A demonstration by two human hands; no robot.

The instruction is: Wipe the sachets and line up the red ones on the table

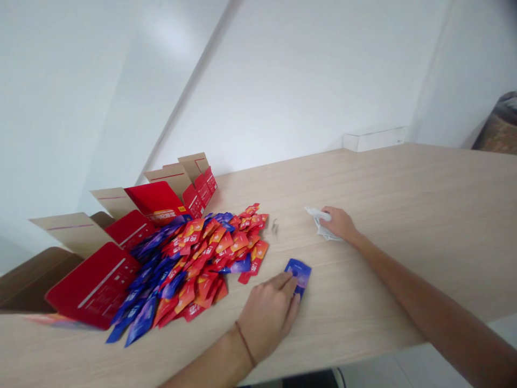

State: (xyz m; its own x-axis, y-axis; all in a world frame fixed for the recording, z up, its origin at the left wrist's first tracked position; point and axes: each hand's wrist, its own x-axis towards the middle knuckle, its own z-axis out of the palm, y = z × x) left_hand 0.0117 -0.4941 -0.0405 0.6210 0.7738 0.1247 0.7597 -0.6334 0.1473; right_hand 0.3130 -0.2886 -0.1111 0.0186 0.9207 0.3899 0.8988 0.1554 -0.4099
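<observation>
My left hand [270, 310], with a thin cord round the wrist, is over a blue sachet [301, 271] at the front middle of the table. Its fingers are closed on the sachet's left part and cover some of it. Farther right, my right hand [339, 222] is closed round a crumpled white piece [321, 218] that looks like tissue or thin wrapping, held at the tabletop. Left of my hands lies a big heap of red-orange sachets [210, 245] and blue sachets [147, 288], many overlapping.
Several open red cardboard boxes [95, 285] stand in a row behind and left of the heap, flaps up. A small dark mark or scrap [275, 227] is on the wooden table [388, 188]. A long white box [375, 140] sits by the wall, with a dark brown object [498, 126] far right.
</observation>
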